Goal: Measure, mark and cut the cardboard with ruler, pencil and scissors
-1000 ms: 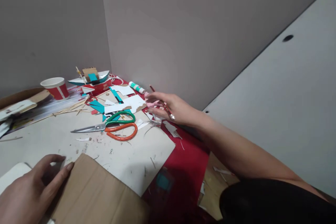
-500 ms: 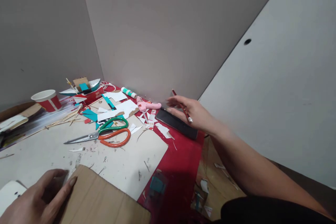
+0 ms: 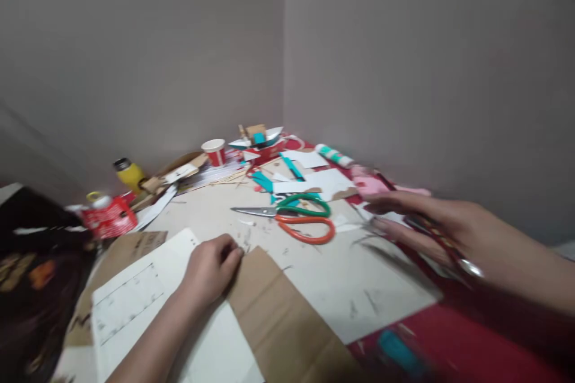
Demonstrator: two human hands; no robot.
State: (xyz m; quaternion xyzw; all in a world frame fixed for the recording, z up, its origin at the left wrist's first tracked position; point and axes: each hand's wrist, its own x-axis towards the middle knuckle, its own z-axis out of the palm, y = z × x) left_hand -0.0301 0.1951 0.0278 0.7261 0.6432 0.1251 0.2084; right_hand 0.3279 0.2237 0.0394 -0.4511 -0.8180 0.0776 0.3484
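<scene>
My left hand (image 3: pixel 209 272) is closed on the near-left edge of a brown cardboard piece (image 3: pixel 290 317). Under my forearm lies a white sheet (image 3: pixel 128 302) with a rectangle drawn on it in thin lines. Off to the right, my right hand (image 3: pixel 487 242) is blurred by motion, with a dark red pencil (image 3: pixel 442 239) tucked in it and its metal end pointing back. The thumb and fingertips of that hand hover over the table's right side, apart from the scissors (image 3: pixel 258 211). These scissors have one green and one orange handle.
Behind lie white and teal paper scraps (image 3: pixel 305 158), a glue stick (image 3: pixel 335 155), a pink glue gun (image 3: pixel 371 182), a paper cup (image 3: pixel 214 152) and a model boat (image 3: pixel 258 139). A yellow bottle (image 3: pixel 130 175) and red packet (image 3: pixel 110 216) sit left. Grey walls enclose the back.
The view has swung left, bringing the drawn sheet into sight. My right hand has left the black phone's side with the pencil, toward the scissors. My left hand stays at the cardboard.
</scene>
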